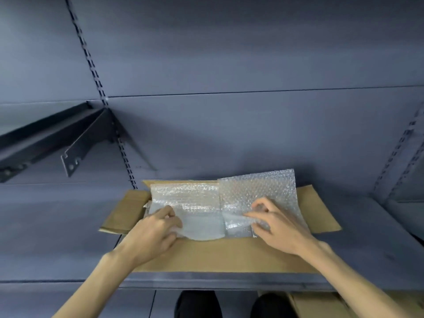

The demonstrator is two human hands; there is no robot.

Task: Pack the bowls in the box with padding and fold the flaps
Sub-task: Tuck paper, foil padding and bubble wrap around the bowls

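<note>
2 hands pinching bubble wrap inside open box, near shelf edge.

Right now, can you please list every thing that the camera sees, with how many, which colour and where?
cardboard box: one, brown, on the near middle of the shelf, flaps open outward.
bubble wrap sheets: at least two, clear, lying over the inside of the box; the right one stands up past the far rim.
bowls: not visible; they may be under the wrap.
shelf: one, grey-blue, bearing the box.
shelf bracket: one, dark metal, upper left on the back panel.
second cardboard box: one, brown, below the shelf at lower right, partly seen.
left hand: one, pinching the left wrap.
right hand: one, pinching the right wrap.
</note>
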